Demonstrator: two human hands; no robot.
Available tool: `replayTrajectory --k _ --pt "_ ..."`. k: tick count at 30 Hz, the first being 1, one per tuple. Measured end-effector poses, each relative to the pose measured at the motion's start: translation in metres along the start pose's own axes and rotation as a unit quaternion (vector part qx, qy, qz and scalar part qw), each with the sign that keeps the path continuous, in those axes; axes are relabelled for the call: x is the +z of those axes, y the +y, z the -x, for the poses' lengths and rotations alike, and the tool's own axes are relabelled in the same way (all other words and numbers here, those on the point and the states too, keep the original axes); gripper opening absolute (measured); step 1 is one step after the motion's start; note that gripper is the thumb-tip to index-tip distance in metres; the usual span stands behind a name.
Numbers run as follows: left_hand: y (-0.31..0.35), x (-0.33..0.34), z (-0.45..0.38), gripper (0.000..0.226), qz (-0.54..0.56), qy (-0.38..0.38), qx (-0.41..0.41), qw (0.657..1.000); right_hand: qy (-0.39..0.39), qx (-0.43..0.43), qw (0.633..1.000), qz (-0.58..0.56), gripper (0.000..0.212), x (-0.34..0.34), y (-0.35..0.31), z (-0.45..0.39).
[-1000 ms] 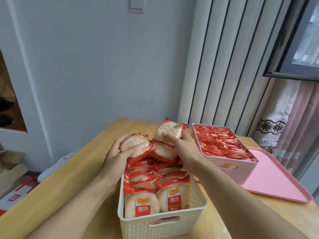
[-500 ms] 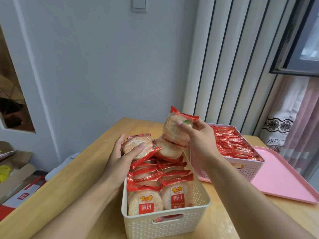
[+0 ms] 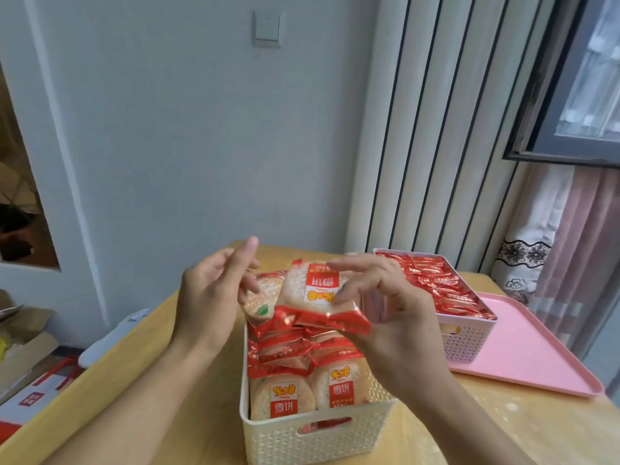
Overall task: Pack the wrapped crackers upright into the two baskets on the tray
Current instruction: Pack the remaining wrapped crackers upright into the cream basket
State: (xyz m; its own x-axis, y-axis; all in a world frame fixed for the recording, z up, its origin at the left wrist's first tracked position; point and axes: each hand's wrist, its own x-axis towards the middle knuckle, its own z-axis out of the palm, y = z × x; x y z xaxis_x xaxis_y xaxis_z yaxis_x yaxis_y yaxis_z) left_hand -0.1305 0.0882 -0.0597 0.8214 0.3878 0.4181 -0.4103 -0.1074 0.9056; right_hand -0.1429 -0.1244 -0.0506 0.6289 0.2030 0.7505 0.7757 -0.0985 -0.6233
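So there's a wooden table (image 3: 141,380) pushed up against a grey wall (image 3: 188,135), with vertical blinds (image 3: 446,129) and a window (image 3: 577,78) off to the right and a light switch (image 3: 267,28) up top. On the right side of the table sits a pink tray (image 3: 523,350), and the pink basket (image 3: 466,337) is on it, packed full of red-wrapped crackers standing on edge in rows. The cream basket (image 3: 312,431) is nearer the camera, sitting on the bare table just left of the tray, not on it. It's crammed too: two packs upright at the front with labels facing the camera, more red wrappers layered behind them. Right hand (image 3: 385,317) is holding one cracker (image 3: 315,293) just above the back of the cream basket, fingers curled over the top edge and thumb under the crimped red end. That pack is flipped, label upside down, its face toward the camera, and its long axis runs roughly up-down, tilted a bit. Another cracker (image 3: 263,297) with a green mark sits just left of it, propped on the pile. Left hand (image 3: 214,290) is loose, fingers mostly straight, fingertips near that second pack, though whether they're touching it is hard to say. Some cardboard boxes (image 3: 23,370) are on the floor at left.
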Motion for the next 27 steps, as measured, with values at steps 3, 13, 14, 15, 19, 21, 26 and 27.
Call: replayTrajectory --k 3,13,14,15,19,21,26,27 --pt "0.025 0.000 0.005 0.060 0.012 -0.200 -0.104 0.974 0.016 -0.081 0.990 0.112 0.047 -0.001 0.005 0.001" --pt "0.027 0.016 0.018 0.046 0.144 -0.162 -0.131 0.967 0.060 0.118 0.990 -0.045 0.025 -0.013 -0.011 0.003" --pt "0.028 0.017 0.019 0.044 0.169 -0.167 -0.134 0.962 0.046 0.181 0.977 -0.100 0.036 -0.012 -0.017 0.003" --pt "0.031 0.018 0.020 0.041 0.180 -0.186 -0.134 0.957 0.020 0.228 0.966 -0.123 0.048 -0.010 -0.021 0.002" --pt "0.032 0.019 0.027 0.043 0.135 -0.238 -0.081 0.958 0.015 0.216 0.967 -0.131 0.038 -0.003 -0.028 0.004" --pt "0.031 0.016 0.022 0.041 0.104 -0.190 -0.032 0.976 0.013 0.221 0.965 -0.143 0.030 -0.010 -0.027 0.000" --pt "-0.009 0.002 -0.005 0.036 -0.217 -0.074 -0.017 0.973 -0.265 0.201 0.929 0.159 0.027 -0.028 -0.028 -0.004" --pt "-0.019 0.000 -0.008 0.041 -0.248 -0.078 -0.044 0.965 -0.302 0.193 0.907 0.223 0.030 -0.024 -0.025 -0.003"
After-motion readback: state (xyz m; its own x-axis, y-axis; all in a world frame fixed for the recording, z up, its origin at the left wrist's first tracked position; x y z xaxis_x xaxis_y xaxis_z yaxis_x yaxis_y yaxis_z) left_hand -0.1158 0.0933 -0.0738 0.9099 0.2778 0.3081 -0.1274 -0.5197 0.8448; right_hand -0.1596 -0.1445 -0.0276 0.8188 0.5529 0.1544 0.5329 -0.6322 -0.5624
